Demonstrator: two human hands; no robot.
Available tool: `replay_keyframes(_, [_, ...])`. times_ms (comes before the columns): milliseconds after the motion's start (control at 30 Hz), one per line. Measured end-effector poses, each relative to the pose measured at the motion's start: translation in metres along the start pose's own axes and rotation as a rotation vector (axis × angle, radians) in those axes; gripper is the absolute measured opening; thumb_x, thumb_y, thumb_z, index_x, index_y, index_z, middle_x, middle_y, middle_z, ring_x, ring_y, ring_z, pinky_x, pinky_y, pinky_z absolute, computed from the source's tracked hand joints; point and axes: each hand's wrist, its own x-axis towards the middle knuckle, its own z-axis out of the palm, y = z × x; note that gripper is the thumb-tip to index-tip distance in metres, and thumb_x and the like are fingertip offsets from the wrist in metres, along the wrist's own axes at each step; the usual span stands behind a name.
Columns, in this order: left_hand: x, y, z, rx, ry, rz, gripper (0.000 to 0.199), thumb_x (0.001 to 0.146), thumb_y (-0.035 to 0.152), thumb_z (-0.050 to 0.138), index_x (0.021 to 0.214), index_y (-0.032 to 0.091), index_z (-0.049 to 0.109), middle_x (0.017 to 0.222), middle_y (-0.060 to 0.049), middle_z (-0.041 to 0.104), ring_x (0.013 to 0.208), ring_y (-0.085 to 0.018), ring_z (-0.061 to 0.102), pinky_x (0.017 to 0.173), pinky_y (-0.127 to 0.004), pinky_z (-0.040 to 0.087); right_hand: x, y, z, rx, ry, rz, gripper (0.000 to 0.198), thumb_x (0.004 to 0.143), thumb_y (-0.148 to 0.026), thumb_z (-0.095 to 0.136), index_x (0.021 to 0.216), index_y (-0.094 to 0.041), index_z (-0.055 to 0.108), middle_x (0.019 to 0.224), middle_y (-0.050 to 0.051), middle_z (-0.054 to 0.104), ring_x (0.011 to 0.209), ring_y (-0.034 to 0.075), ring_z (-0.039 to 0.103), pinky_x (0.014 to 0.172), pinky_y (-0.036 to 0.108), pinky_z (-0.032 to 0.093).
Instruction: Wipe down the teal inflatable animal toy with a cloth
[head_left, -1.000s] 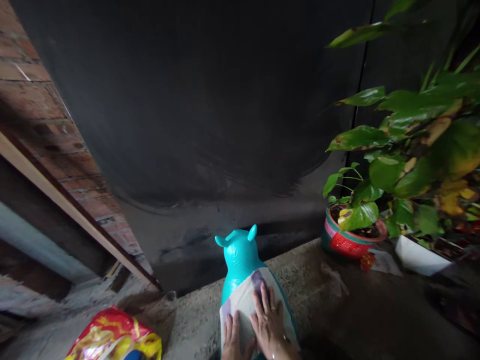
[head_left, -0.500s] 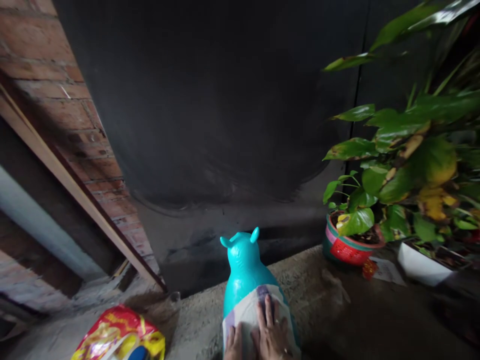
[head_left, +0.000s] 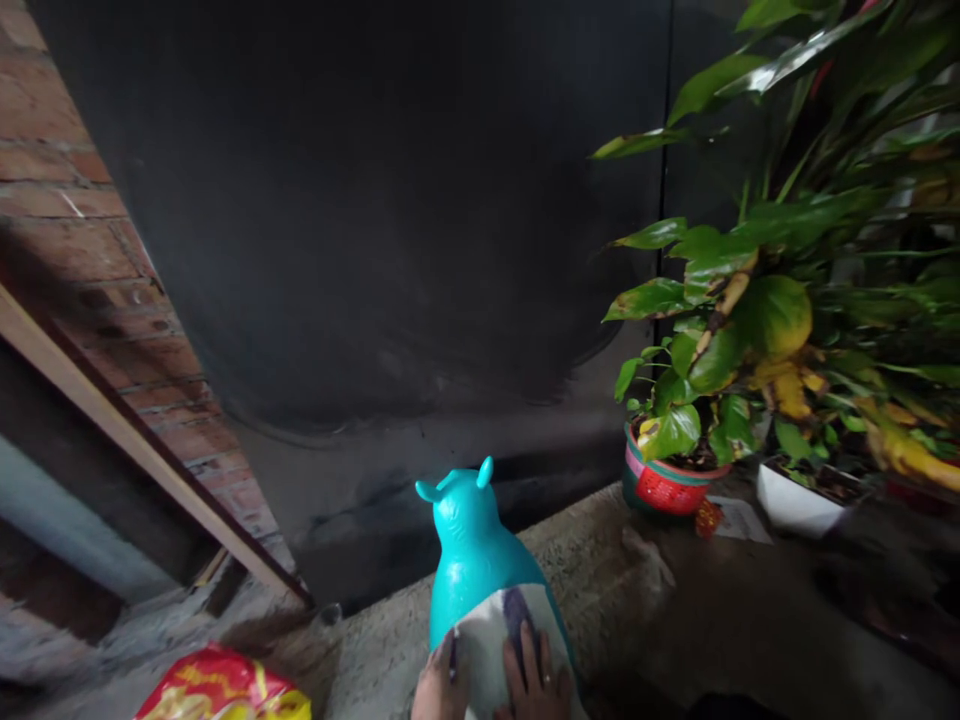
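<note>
A turquoise inflatable animal toy with two small ears stands on the rough concrete floor at the bottom centre, facing away from me. A pale cloth or sheet lies over its back. My left hand rests on the left edge of that cloth, only partly in view. My right hand lies flat on the cloth with its fingers spread, a ring on one finger. Both hands are cut off by the bottom edge of the view.
A large dark wall rises just beyond the toy. Brick wall and a wooden beam run down the left. A red and yellow bag lies bottom left. Potted plants in a red pot and a white pot stand at right.
The view has shifted right and slightly down, so the plants sit further left. My left hand has slid to the cloth's left edge; both hands lie lower in the view.
</note>
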Motion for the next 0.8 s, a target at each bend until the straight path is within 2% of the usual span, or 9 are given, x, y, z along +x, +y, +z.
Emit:
replay_keyframes(100, [0.001, -0.001, -0.002, 0.110, -0.043, -0.018, 0.049, 0.086, 0.025, 0.037, 0.132, 0.014, 0.050, 0.124, -0.010, 0.066, 0.114, -0.014, 0.062, 0.097, -0.021, 0.045, -0.001, 0.000, 0.000, 0.004, 0.000, 0.005, 0.063, 0.078, -0.037, 0.058, 0.139, -0.033, 0.044, 0.150, 0.007, 0.034, 0.139, 0.040, 0.027, 0.097, 0.067, 0.042])
replay_keyframes(167, [0.000, -0.006, 0.000, 0.135, -0.043, -0.006, 0.046, 0.086, 0.025, 0.038, 0.128, 0.016, 0.053, 0.120, -0.009, 0.067, 0.112, -0.014, 0.062, 0.095, -0.021, 0.045, -0.002, 0.001, 0.000, -0.006, 0.000, -0.006, 0.063, 0.078, -0.037, 0.059, 0.139, -0.033, 0.043, 0.150, 0.007, 0.034, 0.138, 0.040, 0.028, 0.096, 0.068, 0.042])
replay_keyframes(300, [-0.001, -0.015, 0.003, 0.145, 0.021, 0.095, 0.029, 0.083, 0.027, 0.043, 0.097, 0.021, 0.067, 0.103, -0.006, 0.070, 0.102, -0.016, 0.064, 0.091, -0.024, 0.046, -0.001, 0.001, 0.002, -0.018, 0.029, -0.029, 0.063, 0.079, -0.039, 0.060, 0.139, -0.032, 0.043, 0.149, 0.008, 0.032, 0.136, 0.041, 0.032, 0.093, 0.068, 0.044])
replay_keyframes(400, [-0.003, -0.010, 0.002, 0.152, 0.097, 0.160, 0.020, 0.080, 0.023, 0.044, 0.081, 0.021, 0.065, 0.096, -0.005, 0.069, 0.096, -0.016, 0.064, 0.088, -0.025, 0.045, 0.000, 0.000, 0.005, -0.040, 0.036, -0.019, 0.066, 0.077, -0.049, 0.063, 0.138, -0.033, 0.044, 0.149, 0.008, 0.031, 0.136, 0.042, 0.032, 0.093, 0.068, 0.044])
replay_keyframes(500, [-0.006, 0.000, -0.002, 0.110, 0.046, 0.097, 0.016, 0.080, 0.020, 0.045, 0.080, 0.024, 0.060, 0.086, 0.000, 0.069, 0.085, -0.012, 0.065, 0.076, -0.020, 0.045, -0.001, 0.000, 0.008, -0.043, 0.056, -0.015, 0.065, 0.078, -0.054, 0.060, 0.138, -0.034, 0.046, 0.148, 0.007, 0.032, 0.136, 0.042, 0.032, 0.093, 0.069, 0.044])
replay_keyframes(600, [-0.008, 0.007, -0.009, 0.077, -0.029, 0.035, 0.013, 0.081, 0.020, 0.043, 0.081, 0.025, 0.056, 0.075, 0.004, 0.067, 0.074, -0.010, 0.063, 0.067, -0.018, 0.041, -0.002, 0.002, 0.012, -0.041, 0.088, -0.021, 0.059, 0.082, -0.048, 0.054, 0.139, -0.033, 0.044, 0.148, 0.007, 0.034, 0.136, 0.040, 0.033, 0.094, 0.068, 0.043])
replay_keyframes(800, [-0.004, 0.005, -0.013, -0.035, -0.003, 0.068, 0.016, 0.077, 0.013, 0.042, 0.073, 0.024, 0.052, 0.065, 0.006, 0.062, 0.063, -0.009, 0.056, 0.064, -0.019, 0.039, -0.003, 0.003, 0.018, -0.057, 0.077, -0.013, 0.061, 0.081, -0.043, 0.057, 0.139, -0.034, 0.041, 0.151, 0.006, 0.033, 0.138, 0.040, 0.030, 0.095, 0.069, 0.042])
